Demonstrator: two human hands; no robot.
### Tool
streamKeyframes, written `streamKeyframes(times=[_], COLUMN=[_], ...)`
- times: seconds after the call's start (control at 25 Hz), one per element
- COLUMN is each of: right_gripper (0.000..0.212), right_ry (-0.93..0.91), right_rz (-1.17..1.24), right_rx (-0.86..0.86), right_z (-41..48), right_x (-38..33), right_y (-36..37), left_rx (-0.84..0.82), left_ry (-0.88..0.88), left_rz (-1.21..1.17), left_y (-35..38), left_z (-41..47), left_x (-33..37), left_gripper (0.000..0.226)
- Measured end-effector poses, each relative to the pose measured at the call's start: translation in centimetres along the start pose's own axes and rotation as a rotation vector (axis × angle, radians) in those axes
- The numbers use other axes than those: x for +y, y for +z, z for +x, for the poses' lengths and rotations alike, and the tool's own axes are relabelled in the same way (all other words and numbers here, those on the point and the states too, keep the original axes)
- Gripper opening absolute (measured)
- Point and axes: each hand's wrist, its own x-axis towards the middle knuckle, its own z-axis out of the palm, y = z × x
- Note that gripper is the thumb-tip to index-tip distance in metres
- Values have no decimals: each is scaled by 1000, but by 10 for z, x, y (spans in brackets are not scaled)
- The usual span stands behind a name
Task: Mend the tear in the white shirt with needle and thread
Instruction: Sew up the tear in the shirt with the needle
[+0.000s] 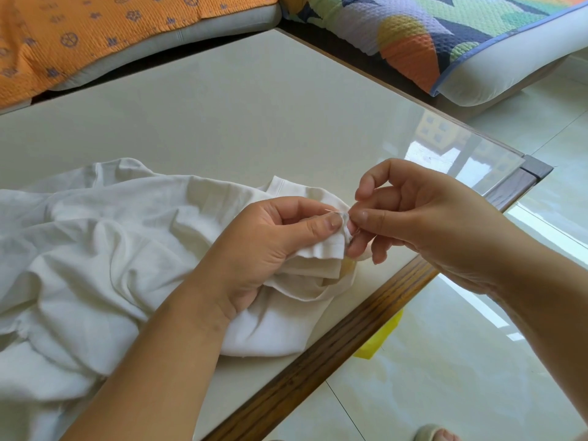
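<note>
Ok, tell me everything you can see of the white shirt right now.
The white shirt lies crumpled and creased on the near left of the glossy table. It looks like soft, thin fabric. The left hand grips a bunched fold with a stitched hem, its thumb pressing on top. The right hand pinches the needle at that fold. The tear itself cannot be seen.

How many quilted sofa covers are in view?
2: an orange quilted cover at top left, a multicoloured quilted cover at top right. Others may lie out of frame.
</note>
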Motion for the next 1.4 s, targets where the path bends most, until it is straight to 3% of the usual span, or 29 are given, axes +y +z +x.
streamKeyframes(times=[0.28, 0.4, 0.8, 0.92, 1.04, 1.28, 1.4], right_gripper=[22, 14, 6, 10, 14, 21, 18], right_ry=[-41, -54, 69, 2, -45, 10, -100], right_rz=[-347, -442, -452, -460, -304, 421, 449], right_rx=[67, 66, 13, 189, 393, 296, 411], right_z=[-5, -7, -2, 2, 9, 11, 17], right_x=[1, -1, -5, -4, -10, -16, -13], right_y=[6, 11, 12, 13, 6, 5, 1], left_rx=[53, 60, 101, 98, 89, 21, 23], left_ry=[4, -5, -26, -31, -39, -60, -62], left_rz=[83, 114, 182, 164, 200, 154, 135], left_y=[2, 3, 6, 7, 6, 7, 6], left_z=[2, 1, 3, 2, 1, -1, -2], left_x=[-5, -5, -8, -5, -5, -2, -2], left_gripper=[17, 17, 28, 18, 9, 15, 15])
